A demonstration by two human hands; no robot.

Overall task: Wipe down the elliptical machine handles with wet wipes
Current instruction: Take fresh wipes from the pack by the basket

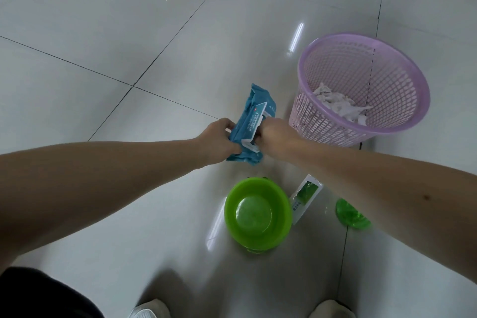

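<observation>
- Black garment [38, 294] at seven o'clock.
- Pale left shoe [149, 310] and right shoe [329, 310] at six o'clock.
- Left hand [219, 137], right hand [277, 137] and forearms bare.

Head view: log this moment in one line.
left hand: holds pack | right hand: at lid, fingers hidden | bin: wipes inside | elliptical: not in view

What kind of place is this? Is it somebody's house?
Hard to say: some indoor room, maybe a gym, though no machine shows. The floor is big shiny tiles, a purple basket holds crumpled white sheets, and a green basin stands nearby.
</observation>
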